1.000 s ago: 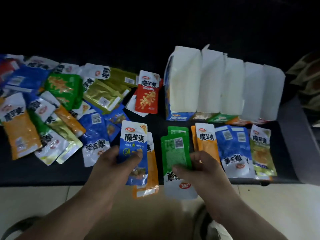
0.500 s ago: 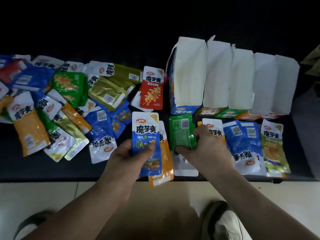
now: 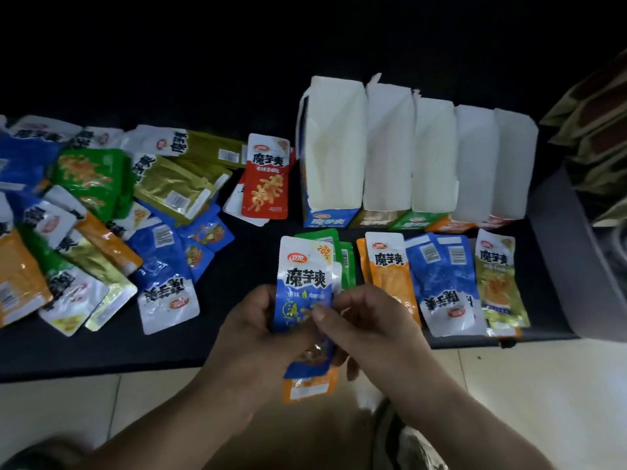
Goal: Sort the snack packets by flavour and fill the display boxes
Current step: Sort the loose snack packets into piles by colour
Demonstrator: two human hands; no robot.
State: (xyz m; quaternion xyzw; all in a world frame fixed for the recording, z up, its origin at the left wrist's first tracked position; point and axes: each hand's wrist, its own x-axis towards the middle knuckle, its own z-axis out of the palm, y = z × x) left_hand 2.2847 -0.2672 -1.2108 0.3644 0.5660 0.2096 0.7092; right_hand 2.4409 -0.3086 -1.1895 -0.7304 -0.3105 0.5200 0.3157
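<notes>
My left hand (image 3: pixel 252 330) holds a blue snack packet (image 3: pixel 303 279) with an orange packet (image 3: pixel 310 385) behind it, above the table's front edge. My right hand (image 3: pixel 364 325) pinches the same blue packet at its right side. Green packets (image 3: pixel 339 256) lie on the black table (image 3: pixel 237 276) just behind. To their right lie sorted piles: orange (image 3: pixel 390 276), blue (image 3: pixel 441 283) and gold (image 3: pixel 497 279). Several white display boxes (image 3: pixel 407 147) stand in a row at the back. A mixed heap of packets (image 3: pixel 95 215) covers the left side, with a red packet (image 3: pixel 266 178) beside the boxes.
A grey piece of furniture (image 3: pixel 570 259) stands at the table's right end, with patterned fabric (image 3: pixel 597 130) above it. Pale floor tiles (image 3: pixel 526 385) lie below the table's front edge. My shoe (image 3: pixel 407 446) shows at the bottom.
My right hand left the green packets on the table and came left to pinch the blue packet that my left hand holds. The left hand moved slightly right.
</notes>
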